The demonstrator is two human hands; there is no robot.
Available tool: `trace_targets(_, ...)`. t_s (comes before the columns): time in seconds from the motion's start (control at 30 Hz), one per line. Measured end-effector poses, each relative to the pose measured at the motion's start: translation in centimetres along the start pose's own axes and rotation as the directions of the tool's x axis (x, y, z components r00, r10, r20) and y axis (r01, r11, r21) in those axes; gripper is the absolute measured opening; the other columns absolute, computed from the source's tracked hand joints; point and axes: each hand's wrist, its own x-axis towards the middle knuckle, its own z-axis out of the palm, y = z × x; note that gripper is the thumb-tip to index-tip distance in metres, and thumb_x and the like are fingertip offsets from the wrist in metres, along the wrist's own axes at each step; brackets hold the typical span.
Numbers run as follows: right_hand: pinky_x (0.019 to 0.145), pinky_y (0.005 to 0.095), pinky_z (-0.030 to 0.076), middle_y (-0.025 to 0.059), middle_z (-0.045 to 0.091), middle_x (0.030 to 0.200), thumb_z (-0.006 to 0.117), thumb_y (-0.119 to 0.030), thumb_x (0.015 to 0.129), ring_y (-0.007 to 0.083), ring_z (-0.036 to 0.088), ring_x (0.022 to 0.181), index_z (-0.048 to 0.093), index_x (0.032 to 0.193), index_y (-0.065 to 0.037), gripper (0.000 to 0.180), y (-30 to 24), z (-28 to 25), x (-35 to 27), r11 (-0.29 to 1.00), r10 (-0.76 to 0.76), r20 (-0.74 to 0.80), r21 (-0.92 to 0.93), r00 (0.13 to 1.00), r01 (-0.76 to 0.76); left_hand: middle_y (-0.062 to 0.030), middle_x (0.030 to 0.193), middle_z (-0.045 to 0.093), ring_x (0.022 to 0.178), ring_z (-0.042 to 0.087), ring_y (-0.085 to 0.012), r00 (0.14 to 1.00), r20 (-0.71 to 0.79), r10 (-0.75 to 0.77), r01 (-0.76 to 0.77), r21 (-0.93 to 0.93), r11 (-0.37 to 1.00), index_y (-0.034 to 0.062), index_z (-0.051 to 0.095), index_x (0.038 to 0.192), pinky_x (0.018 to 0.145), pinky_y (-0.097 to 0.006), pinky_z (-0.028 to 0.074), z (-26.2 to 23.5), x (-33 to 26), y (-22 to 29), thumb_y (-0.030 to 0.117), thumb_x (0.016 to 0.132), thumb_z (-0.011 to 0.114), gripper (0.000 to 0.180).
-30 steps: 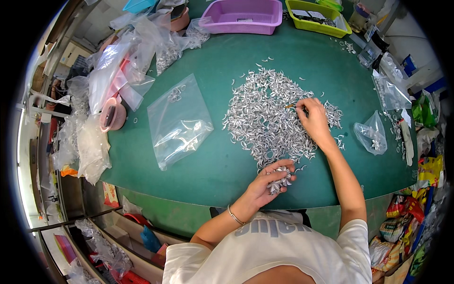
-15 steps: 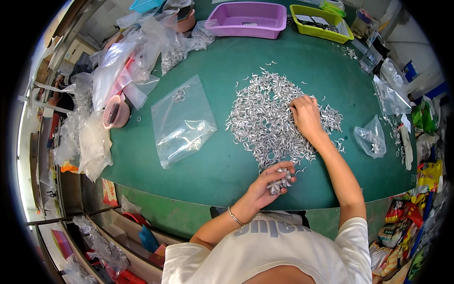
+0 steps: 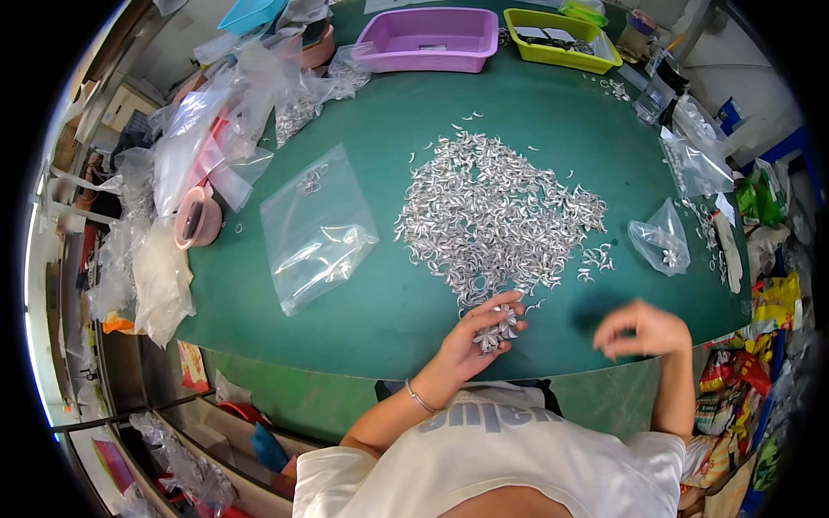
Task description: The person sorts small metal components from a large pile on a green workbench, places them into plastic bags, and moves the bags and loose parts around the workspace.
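My left hand (image 3: 473, 338) is closed around a small cluster of silver curved pieces (image 3: 496, 335), fanned like petals between its thumb and fingers, at the near edge of a heap. The heap of loose silver crescent-shaped pieces (image 3: 496, 211) is spread over the middle of the green table. Off to the right, my right hand (image 3: 643, 331) hovers above the table's near edge, apart from the heap. Its fingers are loosely bent with a gap to the thumb, slightly blurred, and I see nothing in them.
A flat clear plastic bag (image 3: 315, 229) with a few rings lies left of the heap; a smaller bag (image 3: 661, 237) lies right. Purple (image 3: 427, 62) and yellow-green (image 3: 566, 59) baskets stand at the back. Plastic bags and a pink cup (image 3: 199, 217) crowd the left.
My right hand has left the heap and swung toward me and to the right. The left hand keeps its cluster in nearly the same place. The whole view has shifted slightly.
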Motion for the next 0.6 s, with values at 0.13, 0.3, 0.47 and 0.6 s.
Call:
trace_targets(0.13,0.053,0.0241,0.044,0.0064,0.065,0.073,0.068,-0.011,0.074,0.0118,0.060,0.064,0.063,0.097,-0.003,0.025,2.5,3.5,-3.1,0.809,0.319,-0.119,-0.482,0.940,-0.336,-0.0067,0.100,0.054,0.086,0.054,-0.0179,0.997,-0.067,-0.034,0.031,-0.033,0.999,0.0048,0.047,0.117,0.054,-0.022,0.045,1.0,0.3,-0.2,0.014,0.085,0.051,0.033)
trace_targets(0.3,0.068,0.0328,0.047,0.0118,0.063,0.089,0.064,-0.013,0.076,0.0242,0.060,0.079,0.060,0.098,-0.001,0.025,2.2,4.2,1.6,0.974,0.045,-0.696,-0.129,0.717,-0.187,-0.0072,0.099,0.054,0.084,0.053,-0.0181,0.997,-0.026,-0.073,0.069,-0.128,0.989,0.0053,0.048,0.113,0.053,-0.022,0.046,0.4,0.8,-1.1,0.016,0.086,0.051,0.029)
trace_targets(0.47,0.099,0.0421,0.027,0.0151,0.042,0.125,0.065,-0.023,0.075,0.0331,0.034,0.120,0.048,0.120,-0.007,0.051,3.7,1.6,9.6,0.765,-0.466,-0.696,-0.628,0.546,-0.147,-0.0067,0.095,0.053,0.083,0.053,-0.0174,0.996,-0.065,-0.065,0.061,-0.052,0.997,0.0059,0.049,0.107,0.050,-0.020,0.044,0.7,0.8,-1.8,0.012,0.086,0.052,0.023)
trace_targets(0.6,0.099,0.0521,0.022,0.0145,0.036,0.131,0.068,-0.029,0.071,0.0356,0.028,0.124,0.048,0.120,-0.007,0.057,3.0,2.9,13.2,0.633,-0.522,-0.588,-0.753,0.617,-0.181,-0.0065,0.095,0.052,0.083,0.053,-0.0176,0.997,-0.077,-0.018,0.020,0.020,1.000,0.0057,0.048,0.107,0.049,-0.019,0.044,1.1,0.2,-2.1,0.011,0.084,0.052,0.024)
